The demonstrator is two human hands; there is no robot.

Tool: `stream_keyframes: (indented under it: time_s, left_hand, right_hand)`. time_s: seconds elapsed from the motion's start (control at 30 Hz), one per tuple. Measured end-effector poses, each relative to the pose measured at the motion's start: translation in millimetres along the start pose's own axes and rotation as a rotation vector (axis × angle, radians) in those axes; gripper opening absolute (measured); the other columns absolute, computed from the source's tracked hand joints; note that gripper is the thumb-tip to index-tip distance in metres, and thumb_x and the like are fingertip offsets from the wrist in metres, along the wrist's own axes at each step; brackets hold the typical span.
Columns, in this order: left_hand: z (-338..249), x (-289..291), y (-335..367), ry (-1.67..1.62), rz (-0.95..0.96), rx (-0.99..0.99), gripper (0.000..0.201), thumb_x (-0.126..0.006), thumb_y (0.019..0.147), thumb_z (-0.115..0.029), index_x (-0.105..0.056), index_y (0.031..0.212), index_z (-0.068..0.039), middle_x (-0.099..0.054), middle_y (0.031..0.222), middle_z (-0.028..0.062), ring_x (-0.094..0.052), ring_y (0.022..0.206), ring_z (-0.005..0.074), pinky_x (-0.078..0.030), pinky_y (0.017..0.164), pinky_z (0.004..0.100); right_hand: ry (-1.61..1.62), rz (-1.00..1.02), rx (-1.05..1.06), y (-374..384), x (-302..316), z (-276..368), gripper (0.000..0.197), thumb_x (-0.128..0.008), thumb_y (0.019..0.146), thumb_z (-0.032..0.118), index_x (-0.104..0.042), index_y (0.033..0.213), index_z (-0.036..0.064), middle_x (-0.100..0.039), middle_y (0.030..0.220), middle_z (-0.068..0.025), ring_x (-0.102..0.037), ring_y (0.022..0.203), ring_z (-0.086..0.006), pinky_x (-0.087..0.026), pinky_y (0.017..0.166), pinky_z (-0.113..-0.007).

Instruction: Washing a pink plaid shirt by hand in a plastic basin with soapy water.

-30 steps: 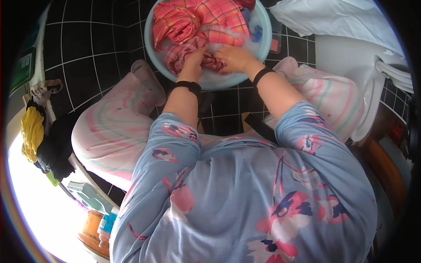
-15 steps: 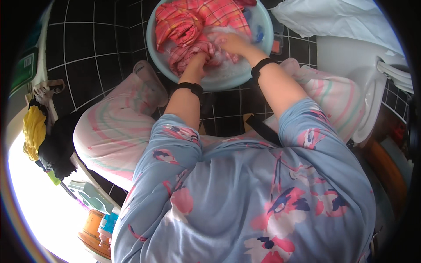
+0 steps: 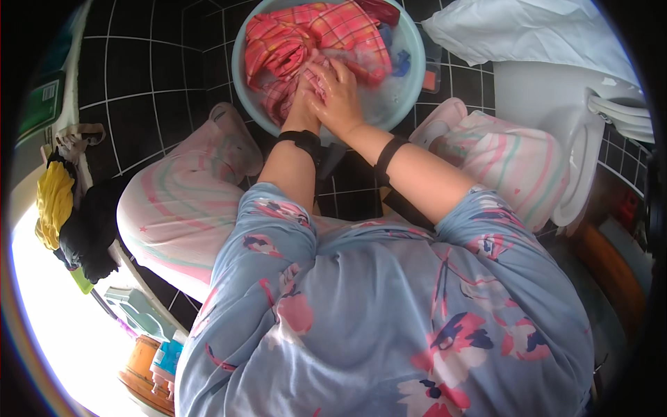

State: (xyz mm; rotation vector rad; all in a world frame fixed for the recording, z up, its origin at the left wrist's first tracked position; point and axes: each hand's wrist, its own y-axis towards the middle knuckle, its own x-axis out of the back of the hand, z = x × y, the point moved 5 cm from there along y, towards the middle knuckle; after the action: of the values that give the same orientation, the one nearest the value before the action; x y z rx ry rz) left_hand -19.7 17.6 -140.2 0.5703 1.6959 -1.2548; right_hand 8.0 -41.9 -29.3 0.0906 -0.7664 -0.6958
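A pink-red plaid cloth [image 3: 347, 31] lies bunched in a pale blue basin [image 3: 419, 64] of sudsy water at the top of the view. My left hand [image 3: 303, 104] is closed round a wet fold of it, its fingers partly hidden. Pressed up against that hand, my right hand [image 3: 339, 97] has its fingers curled over the same bunch. Black bands circle both wrists. Beside the plaid cloth, a small blue item [image 3: 401, 64] sits in the suds, and a dark red cloth [image 3: 381, 10] rests at the far rim.
My legs in striped trousers [image 3: 170, 187] bend on either side of the basin. A white toilet [image 3: 535, 90] stands at the right with a white sheet [image 3: 514, 28] over it. Yellow and black cloths [image 3: 55, 205] hang at the left. Dark tiles [image 3: 128, 104] surround the basin.
My right hand has moved left out of the suds, onto the bunch of plaid cloth at my left hand. The left hand has stayed nearly in place.
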Motion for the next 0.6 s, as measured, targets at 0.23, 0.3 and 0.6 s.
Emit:
stream_keyframes:
  time_s: [0.23, 0.3, 0.6]
  left_hand:
    - [19.1, -4.4, 5.2, 0.077, -0.253, 0.039, 0.032, -0.055, 0.096, -0.032, -0.059, 0.115, -0.007, -0.066, 0.110, 0.0132, -0.065, 0.101, 0.0283, -0.054, 0.090, 0.0421]
    - [21.7, 12.5, 14.3, 0.248, -0.278, 0.076, 0.035, -0.056, 0.095, -0.037, -0.062, 0.112, -0.007, -0.068, 0.110, 0.0106, -0.065, 0.102, 0.0261, -0.052, 0.092, 0.0445]
    - [-19.1, 10.0, 11.6, 0.435, 0.293, -0.096, 0.038, -0.042, 0.101, -0.042, -0.060, 0.101, -0.009, -0.061, 0.110, 0.0143, -0.061, 0.100, 0.0266, -0.051, 0.086, 0.0394]
  right_hand:
    - [0.102, 0.293, -0.694, 33.2, -21.3, -85.9, 0.029, -0.069, 0.080, 0.027, -0.066, 0.109, 0.0217, -0.059, 0.110, -0.0147, -0.060, 0.099, -0.0388, -0.050, 0.085, -0.048]
    - [0.100, 0.318, -0.723, 36.4, -17.6, -101.6, 0.027, -0.067, 0.081, 0.028, -0.066, 0.107, 0.0206, -0.061, 0.107, -0.0149, -0.061, 0.099, -0.0376, -0.050, 0.085, -0.047]
    - [-0.002, 0.173, -0.124, 11.3, -18.7, -1.6, 0.053, -0.069, 0.081, 0.026, -0.051, 0.130, 0.0153, -0.046, 0.126, -0.0215, -0.046, 0.118, -0.0431, -0.038, 0.101, -0.055]
